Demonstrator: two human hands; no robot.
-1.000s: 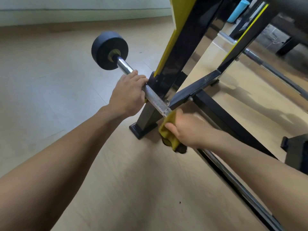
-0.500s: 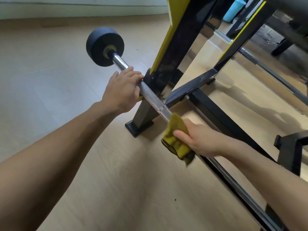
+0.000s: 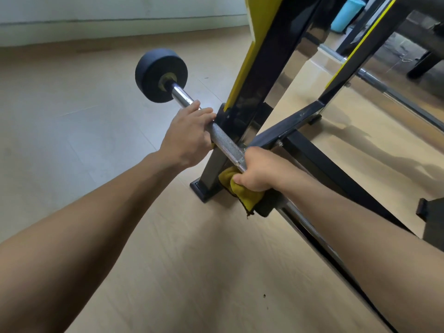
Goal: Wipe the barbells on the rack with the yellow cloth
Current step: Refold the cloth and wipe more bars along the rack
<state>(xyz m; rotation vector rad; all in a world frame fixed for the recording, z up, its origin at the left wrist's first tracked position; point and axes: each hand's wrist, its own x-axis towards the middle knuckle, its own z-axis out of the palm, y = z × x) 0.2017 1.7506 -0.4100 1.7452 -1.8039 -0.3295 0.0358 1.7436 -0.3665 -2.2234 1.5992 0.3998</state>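
A chrome barbell (image 3: 224,143) with a knurled grip and a black round weight (image 3: 159,75) at its far end runs diagonally across the low part of the black and yellow rack (image 3: 262,75). My left hand (image 3: 188,135) grips the bar just below the smooth section near the weight. My right hand (image 3: 258,170) is wrapped around the bar lower down, with the yellow cloth (image 3: 242,188) bunched between palm and bar; the cloth hangs out below my fingers. The bar's near end passes under my right forearm.
The rack's black foot (image 3: 204,191) and cross braces (image 3: 300,121) stand on a light wooden floor. A mirror behind the rack reflects a second bar (image 3: 396,94). A light blue object (image 3: 346,13) stands at the top right. A black block (image 3: 432,219) sits at the right edge.
My right hand slid the cloth down the bar and then back up toward my left hand. My left hand kept its grip near the weight.
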